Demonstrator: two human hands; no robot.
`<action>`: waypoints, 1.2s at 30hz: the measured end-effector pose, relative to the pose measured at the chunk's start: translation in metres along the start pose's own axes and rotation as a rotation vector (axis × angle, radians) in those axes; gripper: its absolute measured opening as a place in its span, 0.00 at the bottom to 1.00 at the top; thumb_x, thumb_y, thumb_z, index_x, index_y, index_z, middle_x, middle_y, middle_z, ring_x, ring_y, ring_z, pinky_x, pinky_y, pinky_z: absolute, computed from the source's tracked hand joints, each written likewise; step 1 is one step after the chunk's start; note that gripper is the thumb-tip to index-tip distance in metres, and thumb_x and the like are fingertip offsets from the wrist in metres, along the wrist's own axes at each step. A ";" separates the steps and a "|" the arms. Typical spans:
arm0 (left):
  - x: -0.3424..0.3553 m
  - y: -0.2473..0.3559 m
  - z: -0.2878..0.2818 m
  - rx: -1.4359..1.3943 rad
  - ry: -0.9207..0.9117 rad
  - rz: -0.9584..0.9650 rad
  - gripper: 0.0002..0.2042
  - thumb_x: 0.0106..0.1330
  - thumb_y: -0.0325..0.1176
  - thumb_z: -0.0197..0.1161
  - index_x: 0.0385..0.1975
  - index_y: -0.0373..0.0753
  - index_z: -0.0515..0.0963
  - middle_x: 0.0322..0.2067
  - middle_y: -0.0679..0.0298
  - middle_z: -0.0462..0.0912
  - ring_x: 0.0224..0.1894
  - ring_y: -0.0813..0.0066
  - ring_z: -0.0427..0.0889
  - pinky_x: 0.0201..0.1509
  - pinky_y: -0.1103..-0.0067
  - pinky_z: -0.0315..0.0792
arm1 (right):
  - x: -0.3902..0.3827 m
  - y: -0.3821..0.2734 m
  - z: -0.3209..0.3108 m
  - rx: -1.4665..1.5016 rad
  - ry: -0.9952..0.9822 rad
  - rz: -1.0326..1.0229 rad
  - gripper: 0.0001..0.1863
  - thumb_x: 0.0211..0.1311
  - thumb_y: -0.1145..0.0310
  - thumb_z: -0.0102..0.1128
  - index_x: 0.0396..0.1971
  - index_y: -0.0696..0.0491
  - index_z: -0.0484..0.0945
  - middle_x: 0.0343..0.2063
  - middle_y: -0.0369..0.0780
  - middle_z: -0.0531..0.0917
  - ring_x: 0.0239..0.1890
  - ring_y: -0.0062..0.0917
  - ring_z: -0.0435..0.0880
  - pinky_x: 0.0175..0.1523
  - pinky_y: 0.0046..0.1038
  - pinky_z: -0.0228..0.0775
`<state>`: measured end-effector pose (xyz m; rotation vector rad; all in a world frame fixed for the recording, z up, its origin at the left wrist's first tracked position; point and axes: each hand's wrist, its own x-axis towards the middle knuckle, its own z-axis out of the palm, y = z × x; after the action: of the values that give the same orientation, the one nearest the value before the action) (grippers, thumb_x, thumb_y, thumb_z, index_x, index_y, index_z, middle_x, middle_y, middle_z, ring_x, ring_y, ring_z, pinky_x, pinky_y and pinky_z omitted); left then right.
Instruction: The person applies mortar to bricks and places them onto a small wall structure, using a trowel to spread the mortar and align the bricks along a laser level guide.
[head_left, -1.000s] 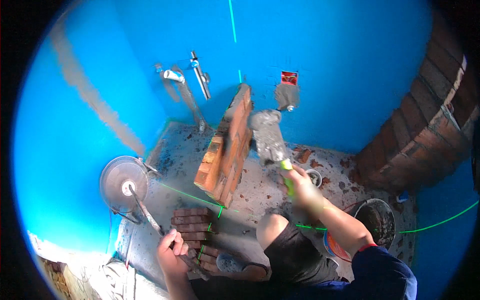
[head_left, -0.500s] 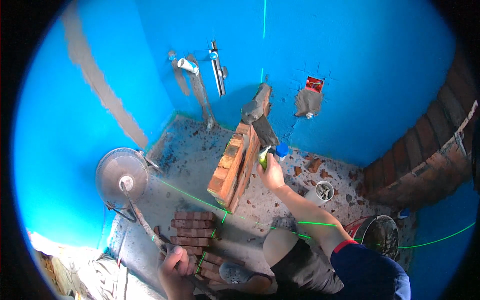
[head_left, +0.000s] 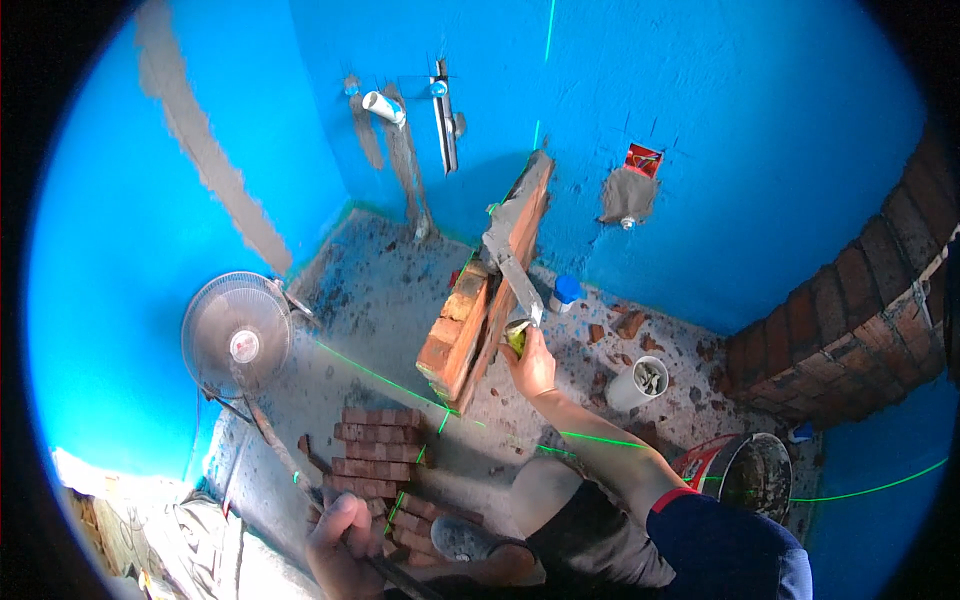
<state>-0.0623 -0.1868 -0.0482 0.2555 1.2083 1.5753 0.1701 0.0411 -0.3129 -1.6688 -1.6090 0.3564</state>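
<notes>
My right hand [head_left: 532, 365] is closed round the yellow-green handle of a trowel [head_left: 519, 281]. The narrow grey blade lies over the low brick wall [head_left: 451, 335], its far end at the wet mortar [head_left: 512, 213] spread along the higher far courses. At the lower left my left hand [head_left: 347, 545] has its fingers curled; whatever they hold, if anything, is hidden. Close by it passes the dusty pole of a standing fan [head_left: 240, 345]. Beneath that hand's right side are stacked red bricks [head_left: 378, 455].
Right of the wall stand a blue-lidded container [head_left: 566, 291], a white bucket with debris [head_left: 638, 384] and a mortar-stained red bucket [head_left: 755, 478]. Brick rubble [head_left: 630, 323] litters the floor. A curved brick structure [head_left: 840, 310] rises at the right. Green laser lines cross the scene.
The trowel has swung along the wall top, and the mortar on the far part now looks smoother and flatter. The view has shifted slightly. My left hand stays about where it was.
</notes>
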 end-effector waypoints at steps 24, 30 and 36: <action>-0.004 0.006 0.000 -0.038 -0.023 -0.027 0.07 0.56 0.27 0.59 0.27 0.41 0.66 0.14 0.73 0.63 0.12 0.86 0.55 0.15 0.86 0.52 | -0.051 0.034 -0.065 -0.276 -0.019 -0.056 0.20 0.53 0.65 0.64 0.42 0.54 0.67 0.33 0.44 0.76 0.34 0.41 0.80 0.34 0.39 0.73; -0.003 0.004 -0.005 -0.081 -0.048 0.003 0.08 0.56 0.26 0.58 0.28 0.42 0.64 0.14 0.72 0.62 0.11 0.85 0.55 0.14 0.85 0.52 | -0.033 0.006 -0.043 0.063 0.012 0.021 0.23 0.55 0.64 0.66 0.47 0.56 0.69 0.40 0.51 0.78 0.42 0.50 0.77 0.44 0.41 0.71; 0.004 0.003 -0.004 -0.074 -0.076 -0.010 0.08 0.56 0.26 0.58 0.29 0.42 0.64 0.14 0.71 0.63 0.10 0.84 0.55 0.14 0.86 0.53 | -0.009 -0.008 0.010 0.183 -0.031 -0.072 0.22 0.57 0.68 0.63 0.49 0.58 0.68 0.39 0.51 0.78 0.40 0.49 0.78 0.42 0.41 0.71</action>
<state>-0.0686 -0.1851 -0.0495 0.2586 1.0885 1.5842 0.1563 0.0350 -0.3162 -1.4710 -1.6035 0.4801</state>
